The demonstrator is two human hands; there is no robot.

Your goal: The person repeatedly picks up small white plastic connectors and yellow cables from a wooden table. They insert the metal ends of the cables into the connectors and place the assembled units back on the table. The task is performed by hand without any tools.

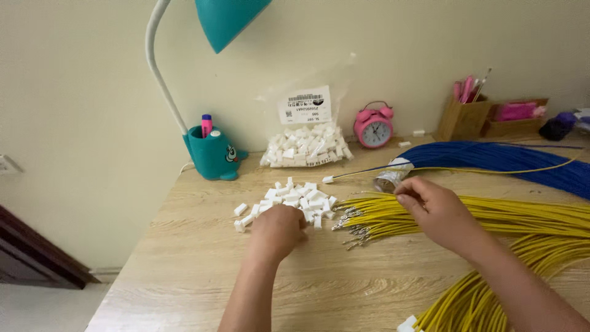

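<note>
- Your left hand (278, 230) sits knuckles-up at the near edge of the loose white connector housings (294, 201), fingers curled down into the pile. Whether one is already pinched, I cannot tell; the fingertips are hidden.
- Your right hand (435, 210) is closed in a pinch, thumb and forefinger on a single yellow wire (491, 215) lifted off the bundle, close to its crimped ends.
- The metal terminals (351, 222) of the yellow wires fan toward the housing pile, so wire end and housing lie just beside each other, between your hands.
- More yellow wire loops run off the lower right of the wooden desk (184, 258).
- Farther back, a blue wire bundle (504, 160) lies behind the yellow, well apart from your hands; one lead with a white housing on its tip (328, 179) stretches left.
- Against the wall: a clear bag of spare housings (306, 146), a pink alarm clock (373, 128), a teal lamp base (212, 154), and a wooden pen holder (462, 117).
</note>
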